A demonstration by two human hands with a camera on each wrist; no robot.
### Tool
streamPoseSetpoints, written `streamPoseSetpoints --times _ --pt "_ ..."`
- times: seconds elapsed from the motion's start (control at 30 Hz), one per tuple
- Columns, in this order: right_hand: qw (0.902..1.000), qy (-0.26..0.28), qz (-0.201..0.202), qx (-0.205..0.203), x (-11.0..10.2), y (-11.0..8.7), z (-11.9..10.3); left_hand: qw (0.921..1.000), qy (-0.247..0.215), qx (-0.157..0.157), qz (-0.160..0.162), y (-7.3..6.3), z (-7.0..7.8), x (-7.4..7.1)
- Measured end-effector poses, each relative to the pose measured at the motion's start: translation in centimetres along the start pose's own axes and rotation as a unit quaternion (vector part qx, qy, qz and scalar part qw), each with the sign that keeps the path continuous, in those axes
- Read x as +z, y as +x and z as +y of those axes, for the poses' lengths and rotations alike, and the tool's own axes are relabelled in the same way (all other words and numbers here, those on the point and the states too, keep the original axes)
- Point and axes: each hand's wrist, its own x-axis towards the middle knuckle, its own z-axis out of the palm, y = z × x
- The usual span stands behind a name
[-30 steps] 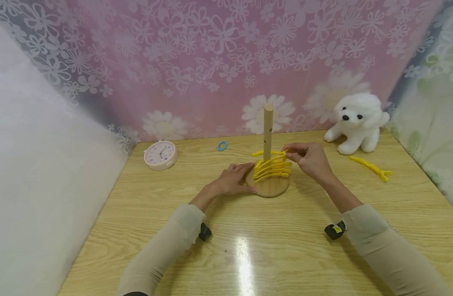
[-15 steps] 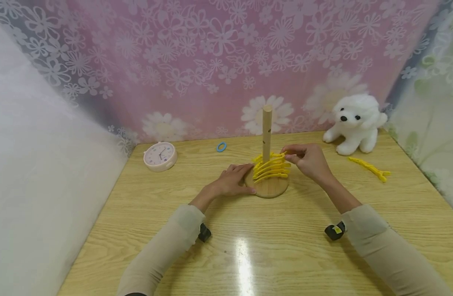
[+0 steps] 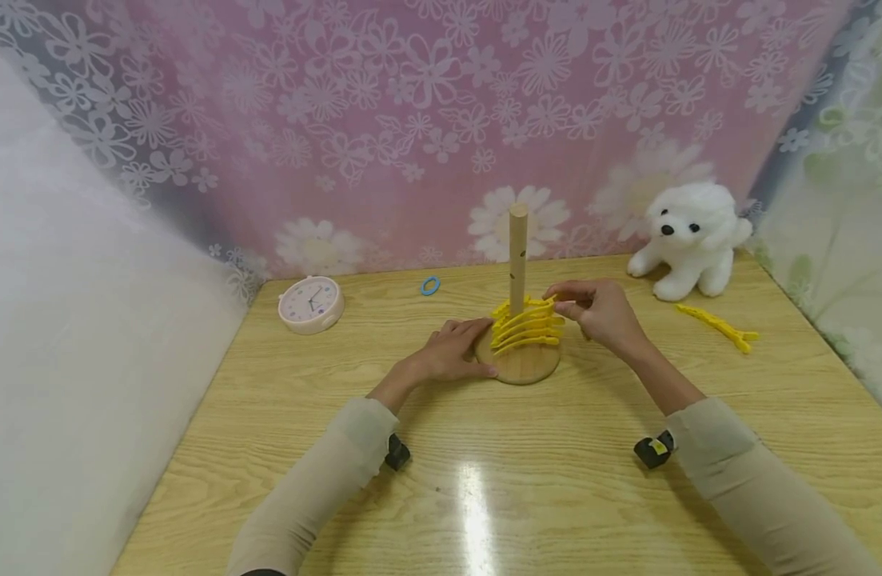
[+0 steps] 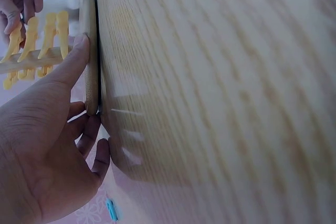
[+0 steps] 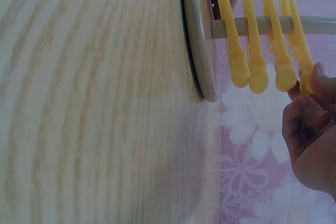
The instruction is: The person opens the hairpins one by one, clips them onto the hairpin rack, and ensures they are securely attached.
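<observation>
A wooden stand with a round base [image 3: 527,370] and an upright post [image 3: 518,248] stands on the table. Several yellow plastic hair clips [image 3: 524,332] are stacked along the lower part of the post, straddling it. With its thumb on the upper face and fingers at the rim, my left hand [image 3: 455,350] holds the base's left side. My right hand [image 3: 604,314] pinches the handle end of the topmost yellow hair clip [image 5: 304,69] between thumb and fingertips. In the right wrist view this clip spans the post, close beside the one below.
A loose yellow hair clip [image 3: 721,326] lies at the right, in front of a white plush dog [image 3: 688,240]. A pink alarm clock [image 3: 311,305] and a small blue ring [image 3: 429,286] are at the back left. A pink floral curtain [image 3: 383,136] hangs behind the table.
The topmost clip's far end, raised and spread a second ago, now sits lower and closer to the post and the other clips. Both hands stay almost in place.
</observation>
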Motion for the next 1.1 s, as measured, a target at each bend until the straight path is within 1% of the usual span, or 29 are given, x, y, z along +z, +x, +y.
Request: streamPoseSetpoints --times 0.13,0.23,0.5,0.73,0.93,1.1 --pt "0.9993 0.019 -0.032 0.008 0.0 -0.2 0.4 1.0000 0.003 -0.001 -0.001 0.0 -0.2 0.2" --pt "0.9985 0.033 -0.044 0.009 0.0 -0.3 0.6 1.0000 0.003 -0.001 0.000 0.1 -0.3 0.2" --pt "0.9954 0.076 -0.058 -0.008 0.1 -0.3 0.5 1.0000 0.008 -0.004 0.002 0.1 -0.2 0.1" --pt "0.9927 0.098 -0.070 0.003 0.1 -0.3 0.5 1.0000 0.005 -0.004 0.002 0.1 -0.1 0.1" --pt "0.9927 0.091 -0.079 -0.004 0.0 -0.3 1.0 1.0000 0.006 -0.004 0.003 0.1 -0.1 0.1" --pt "0.9933 0.087 -0.076 -0.005 -0.5 -0.6 1.1 0.9999 0.010 -0.003 0.005 0.2 -0.2 0.2"
